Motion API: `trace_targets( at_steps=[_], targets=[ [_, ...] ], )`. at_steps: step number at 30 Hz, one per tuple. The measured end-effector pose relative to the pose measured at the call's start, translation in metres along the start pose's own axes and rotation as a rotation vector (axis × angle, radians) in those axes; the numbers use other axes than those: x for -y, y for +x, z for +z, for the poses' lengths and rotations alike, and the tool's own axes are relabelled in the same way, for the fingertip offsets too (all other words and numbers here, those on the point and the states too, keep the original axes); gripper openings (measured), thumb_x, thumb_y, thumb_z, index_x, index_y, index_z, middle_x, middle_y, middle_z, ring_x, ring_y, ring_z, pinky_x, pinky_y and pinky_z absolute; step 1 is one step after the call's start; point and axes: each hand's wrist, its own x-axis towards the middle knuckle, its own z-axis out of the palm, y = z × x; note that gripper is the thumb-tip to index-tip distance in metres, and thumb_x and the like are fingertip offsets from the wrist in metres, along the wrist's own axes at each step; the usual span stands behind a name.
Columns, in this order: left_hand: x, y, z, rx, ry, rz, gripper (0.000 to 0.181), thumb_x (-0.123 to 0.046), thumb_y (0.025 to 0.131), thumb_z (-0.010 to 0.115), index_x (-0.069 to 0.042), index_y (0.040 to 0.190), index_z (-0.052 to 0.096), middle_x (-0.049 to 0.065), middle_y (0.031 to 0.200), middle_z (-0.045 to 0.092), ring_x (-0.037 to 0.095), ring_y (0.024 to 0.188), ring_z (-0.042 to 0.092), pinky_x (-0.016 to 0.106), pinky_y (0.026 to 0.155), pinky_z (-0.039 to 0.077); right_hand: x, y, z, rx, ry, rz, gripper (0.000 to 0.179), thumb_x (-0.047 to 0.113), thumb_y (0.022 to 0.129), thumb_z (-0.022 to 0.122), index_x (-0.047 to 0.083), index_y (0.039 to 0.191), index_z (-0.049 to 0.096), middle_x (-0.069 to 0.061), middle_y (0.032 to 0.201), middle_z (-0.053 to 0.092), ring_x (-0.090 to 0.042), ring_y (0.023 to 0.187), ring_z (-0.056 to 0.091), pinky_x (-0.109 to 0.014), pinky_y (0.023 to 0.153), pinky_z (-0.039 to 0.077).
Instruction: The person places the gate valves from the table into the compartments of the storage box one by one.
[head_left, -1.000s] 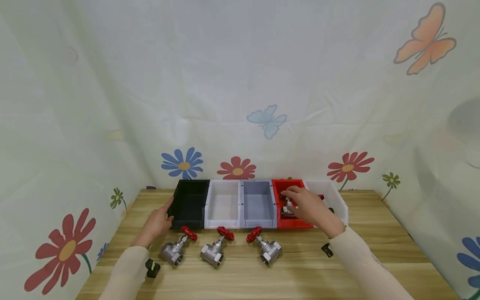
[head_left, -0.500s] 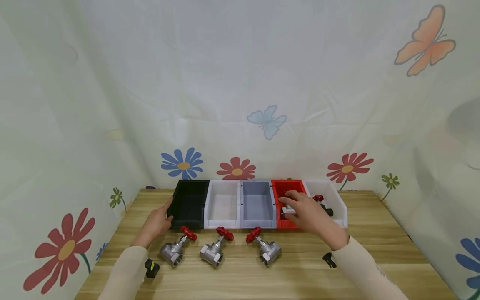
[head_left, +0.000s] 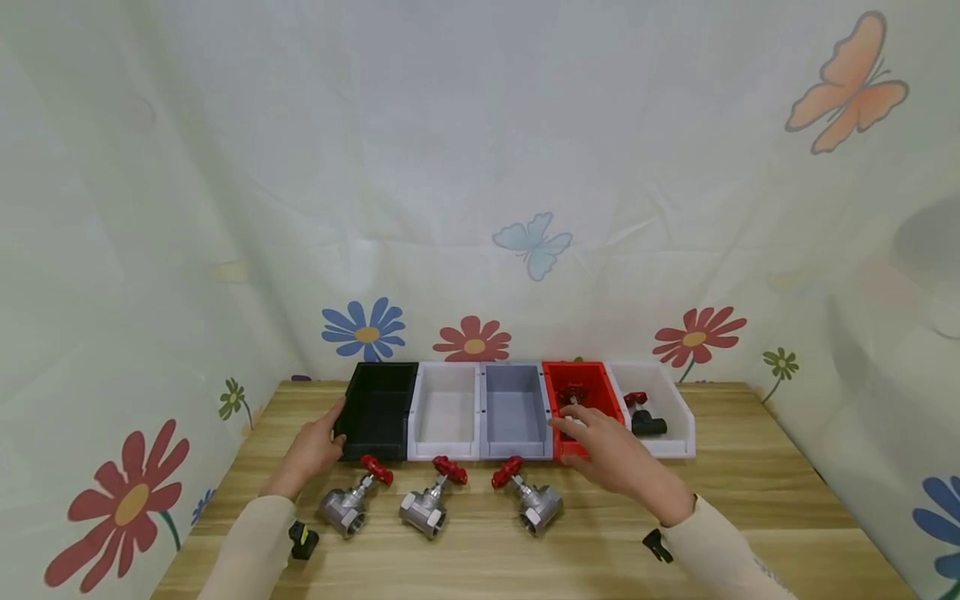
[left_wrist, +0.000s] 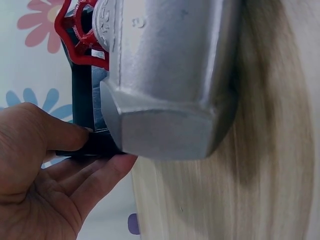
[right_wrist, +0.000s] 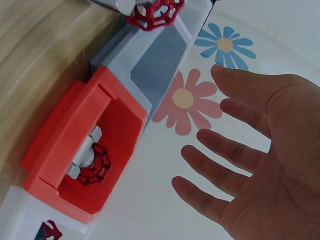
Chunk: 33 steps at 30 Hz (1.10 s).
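Note:
My left hand grips the left side of the black bin; in the left wrist view the thumb lies over its rim, fingers outside. My right hand hovers at the front of the red bin, fingers spread and holding nothing, as the right wrist view also shows. Inside that bin lies a metal valve with a red handwheel. Three silver valves with red handwheels lie before the bins: a left one nearest my left hand, a middle one and a right one.
Between the black and red bins stand a white bin and a grey bin. Another white bin, at the right end, holds a dark valve with a red handwheel. A flower-printed curtain hangs behind the wooden table.
My right hand has let go of the valve in the red bin and drawn back toward the front, leaving the handwheel in sight. The left hand stays on the black bin.

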Motion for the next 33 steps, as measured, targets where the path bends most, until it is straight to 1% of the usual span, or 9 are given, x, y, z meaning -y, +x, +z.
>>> trace_targets(
  at_steps=[4,6,10,14,18,21,26,29,33],
  targets=[
    [0.000,-0.001,0.000,0.012,-0.004,-0.009,0.072,-0.006,0.092,0.057,0.000,0.155,0.023,0.009,0.061,0.054,0.019,0.054,0.045,0.039,0.067,0.044,0.003,-0.004,0.006,0.027,0.000,-0.022,0.053,0.025,0.084,0.077,0.018,0.134,0.061,-0.012,0.134,0.058,-0.030,0.112,0.062,-0.048,0.093,0.051],
    [0.000,-0.001,0.000,0.016,-0.006,-0.011,0.072,-0.006,0.092,0.057,0.000,0.155,0.022,0.009,0.059,0.052,0.019,0.052,0.044,0.038,0.064,0.042,0.005,-0.005,0.009,0.052,-0.001,-0.026,0.052,0.026,0.085,0.076,0.018,0.134,0.061,-0.012,0.134,0.058,-0.030,0.115,0.060,-0.049,0.095,0.050],
    [0.000,-0.001,0.000,0.012,0.002,-0.007,0.072,-0.006,0.092,0.057,0.000,0.155,0.022,0.008,0.059,0.052,0.019,0.053,0.044,0.038,0.065,0.043,0.010,-0.009,0.014,0.098,0.017,-0.033,0.050,0.025,0.086,0.075,0.017,0.134,0.061,-0.012,0.135,0.058,-0.031,0.120,0.057,-0.052,0.099,0.047],
    [-0.002,0.000,-0.001,0.012,-0.002,-0.005,0.072,-0.007,0.093,0.057,0.000,0.155,0.022,0.008,0.060,0.053,0.020,0.055,0.046,0.040,0.069,0.045,0.014,-0.012,0.017,0.103,-0.003,-0.039,0.051,0.027,0.086,0.075,0.019,0.133,0.061,-0.011,0.135,0.058,-0.030,0.122,0.056,-0.052,0.100,0.047],
    [-0.002,0.000,0.000,0.016,0.001,-0.010,0.073,-0.007,0.092,0.058,-0.001,0.155,0.022,0.009,0.061,0.054,0.020,0.056,0.046,0.040,0.070,0.045,0.020,-0.015,0.020,0.121,0.015,-0.056,0.050,0.027,0.086,0.075,0.019,0.133,0.061,-0.011,0.135,0.058,-0.031,0.121,0.057,-0.051,0.099,0.048],
    [-0.001,0.000,0.000,0.026,0.000,-0.004,0.073,-0.007,0.092,0.058,0.000,0.155,0.021,0.009,0.060,0.053,0.020,0.054,0.046,0.038,0.066,0.043,0.024,-0.018,0.021,0.145,0.054,-0.079,0.050,0.026,0.086,0.075,0.019,0.133,0.061,-0.010,0.133,0.058,-0.030,0.119,0.058,-0.050,0.098,0.049],
    [-0.001,0.002,0.000,0.033,-0.011,-0.003,0.074,-0.007,0.093,0.057,-0.001,0.156,0.019,0.007,0.057,0.050,0.018,0.050,0.043,0.034,0.059,0.040,0.027,-0.019,0.024,0.165,0.067,-0.100,0.050,0.023,0.086,0.075,0.021,0.133,0.061,-0.006,0.130,0.060,-0.025,0.115,0.059,-0.046,0.097,0.050],
    [0.000,0.002,0.000,0.020,0.002,-0.001,0.073,-0.007,0.093,0.057,-0.001,0.156,0.020,0.007,0.058,0.050,0.018,0.051,0.044,0.036,0.063,0.042,0.029,-0.019,0.026,0.207,0.102,-0.069,0.052,0.023,0.086,0.074,0.026,0.136,0.059,-0.008,0.134,0.058,-0.026,0.118,0.057,-0.048,0.098,0.049],
    [-0.001,0.001,0.000,0.017,0.006,-0.004,0.073,-0.006,0.092,0.057,-0.001,0.156,0.021,0.007,0.058,0.051,0.019,0.053,0.045,0.037,0.065,0.043,0.031,-0.021,0.031,0.275,0.164,-0.018,0.060,0.022,0.085,0.076,0.031,0.140,0.055,-0.008,0.139,0.055,-0.028,0.122,0.055,-0.051,0.099,0.048]
  ],
)
